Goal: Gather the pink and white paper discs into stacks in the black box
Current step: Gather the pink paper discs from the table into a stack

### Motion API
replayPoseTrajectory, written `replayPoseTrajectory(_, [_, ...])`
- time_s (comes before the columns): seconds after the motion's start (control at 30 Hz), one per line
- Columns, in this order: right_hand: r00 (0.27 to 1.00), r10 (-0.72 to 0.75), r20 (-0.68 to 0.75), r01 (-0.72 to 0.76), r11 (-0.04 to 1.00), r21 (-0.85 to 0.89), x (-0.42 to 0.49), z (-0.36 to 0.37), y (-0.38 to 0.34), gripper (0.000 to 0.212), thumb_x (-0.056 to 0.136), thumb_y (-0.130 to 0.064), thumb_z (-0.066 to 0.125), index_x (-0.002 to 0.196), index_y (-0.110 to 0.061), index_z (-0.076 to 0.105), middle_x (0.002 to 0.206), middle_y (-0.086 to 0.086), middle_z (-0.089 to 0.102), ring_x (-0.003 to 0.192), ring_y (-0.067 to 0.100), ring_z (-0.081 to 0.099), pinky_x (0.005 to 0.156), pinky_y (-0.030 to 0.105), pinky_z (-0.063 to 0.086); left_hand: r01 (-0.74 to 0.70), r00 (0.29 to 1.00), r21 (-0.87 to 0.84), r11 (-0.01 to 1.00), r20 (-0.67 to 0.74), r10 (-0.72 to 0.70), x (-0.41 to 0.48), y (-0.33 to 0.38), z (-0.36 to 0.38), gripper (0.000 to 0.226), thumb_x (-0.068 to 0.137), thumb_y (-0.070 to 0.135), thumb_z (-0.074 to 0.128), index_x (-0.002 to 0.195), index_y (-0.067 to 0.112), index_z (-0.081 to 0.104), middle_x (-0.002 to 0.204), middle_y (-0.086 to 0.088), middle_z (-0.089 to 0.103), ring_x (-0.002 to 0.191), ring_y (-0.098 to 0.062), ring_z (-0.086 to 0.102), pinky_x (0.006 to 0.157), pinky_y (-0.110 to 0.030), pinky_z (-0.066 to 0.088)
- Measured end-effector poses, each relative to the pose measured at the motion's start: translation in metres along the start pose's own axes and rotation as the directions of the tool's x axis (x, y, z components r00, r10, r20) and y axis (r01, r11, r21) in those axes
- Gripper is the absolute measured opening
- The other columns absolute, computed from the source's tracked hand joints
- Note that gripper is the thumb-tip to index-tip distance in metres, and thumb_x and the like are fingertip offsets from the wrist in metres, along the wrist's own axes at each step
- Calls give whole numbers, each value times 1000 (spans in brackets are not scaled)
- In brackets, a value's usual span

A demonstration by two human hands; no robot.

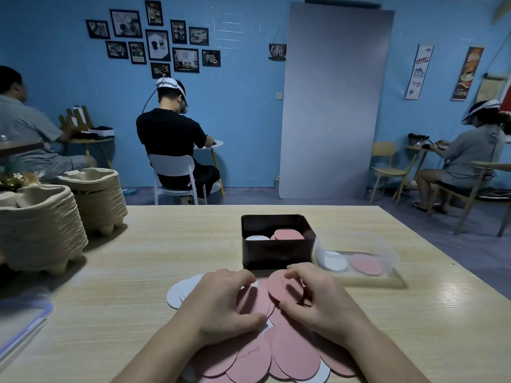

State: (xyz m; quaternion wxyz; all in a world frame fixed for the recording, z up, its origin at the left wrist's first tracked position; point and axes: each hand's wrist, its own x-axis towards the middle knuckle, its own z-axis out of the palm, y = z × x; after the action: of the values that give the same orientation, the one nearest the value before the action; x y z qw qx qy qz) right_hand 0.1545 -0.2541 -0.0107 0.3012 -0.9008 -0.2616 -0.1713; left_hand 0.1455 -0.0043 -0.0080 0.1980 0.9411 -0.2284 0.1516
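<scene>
A black box stands mid-table with a white disc stack at its left and a pink disc stack at its right. In front of it lies a loose spread of pink discs and white discs. My left hand rests curled over pink discs in the spread, thumb under their near edge. My right hand holds a tilted pink disc between thumb and fingers, just in front of the box.
A clear plastic container with white and pink discs stands right of the box. Two stacks of pulp cup trays fill the table's left side. A clear lid lies at the left edge. People sit at other tables behind.
</scene>
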Motion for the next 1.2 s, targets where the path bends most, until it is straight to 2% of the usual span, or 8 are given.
replayPoseTrajectory(0.1, [1000, 3, 2, -3, 1000, -1, -1, 0, 1, 39, 78, -50, 74, 110, -33, 61, 110, -26, 59, 108, -1, 57, 89, 20, 47, 33, 999, -13, 999, 3, -33, 2, 2, 2, 57, 65, 72, 62, 111, 39, 53, 85, 24, 49, 90, -4, 48, 79, -25, 46])
replayPoseTrajectory(0.27, [1000, 3, 3, -3, 1000, -20, -1, 2, 3, 39, 78, -50, 72, 112, -34, 60, 111, -28, 58, 110, -3, 55, 92, 21, 47, 27, 997, -40, 999, -64, -30, -2, -5, -1, 54, 71, 61, 61, 119, 39, 52, 87, 29, 44, 91, -1, 42, 75, -11, 35])
replayPoseTrajectory(0.53, [999, -47, 23, 48, 998, -40, 0, 5, -2, 44, 79, -54, 71, 117, -39, 56, 124, -25, 57, 122, -2, 52, 96, 27, 48, -101, 989, -53, 993, -114, 94, -3, -1, 2, 52, 76, 57, 65, 117, 26, 62, 131, 14, 61, 120, -2, 49, 96, -20, 45])
replayPoseTrajectory(0.7, [989, -126, 74, 130, 990, -56, 1, 8, -10, 38, 80, -51, 75, 113, -36, 63, 136, -20, 55, 126, -12, 44, 98, 1, 30, -205, 973, -27, 978, -118, 201, 0, 2, 6, 35, 77, 49, 69, 97, 21, 66, 128, 7, 66, 121, -8, 54, 95, -20, 46])
replayPoseTrajectory(0.8, [984, -148, 95, 156, 984, -83, 0, 7, -13, 27, 81, -48, 76, 103, -35, 66, 136, -18, 56, 121, -17, 42, 93, -4, 25, -240, 963, -22, 971, -131, 235, 1, 2, 7, 33, 77, 48, 69, 95, 21, 68, 133, 5, 65, 115, -13, 57, 94, -24, 50])
replayPoseTrajectory(0.87, [984, -158, 82, 164, 984, -73, 0, 6, -13, 22, 82, -47, 76, 97, -33, 68, 135, -17, 57, 122, -15, 44, 93, -2, 29, -253, 959, -27, 967, -140, 247, 0, 1, 8, 33, 78, 50, 70, 98, 24, 68, 136, 7, 62, 118, -12, 57, 95, -26, 49])
replayPoseTrajectory(1.03, [987, -163, -3, 163, 986, -17, -2, 4, -13, 20, 84, -47, 73, 95, -30, 71, 134, -16, 59, 126, -4, 50, 99, 22, 47, -220, 965, -109, 969, -169, 200, -7, -8, 4, 39, 81, 55, 72, 111, 32, 62, 135, 19, 54, 123, 1, 51, 99, -22, 46])
replayPoseTrajectory(1.2, [983, -174, -52, 176, 984, 27, -2, 3, -14, 17, 84, -41, 77, 93, -29, 70, 130, -16, 60, 126, 1, 54, 97, 27, 50, -194, 970, -221, 956, -187, 154, -11, -11, 1, 29, 85, 47, 73, 109, 34, 63, 132, 18, 57, 124, 3, 52, 98, -27, 48])
